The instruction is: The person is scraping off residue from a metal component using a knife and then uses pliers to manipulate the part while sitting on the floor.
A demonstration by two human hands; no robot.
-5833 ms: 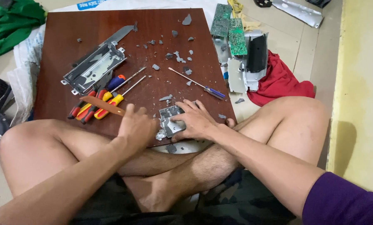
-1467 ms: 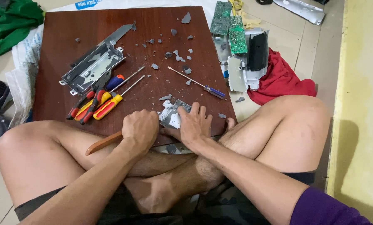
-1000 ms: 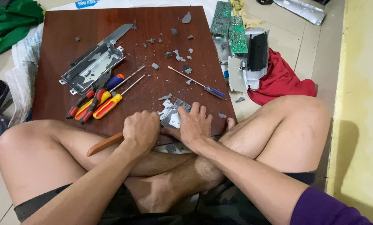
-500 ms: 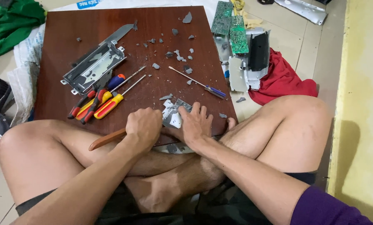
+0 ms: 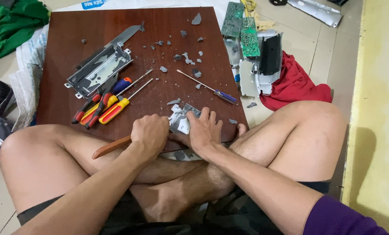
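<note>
Pressing still, both hands [image 5: 150, 132] on same metal piece [image 5: 180, 120].

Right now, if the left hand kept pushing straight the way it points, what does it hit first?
Likely the grey metal piece that the right hand presses down. The left hand, gripping a wooden-handled tool, points right at it; contact is hidden.

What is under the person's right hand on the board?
The right hand presses on a small grey metal part lying on the brown wooden board. Only the part's left end shows; the rest is covered by the fingers, so its full shape cannot be seen.
</note>
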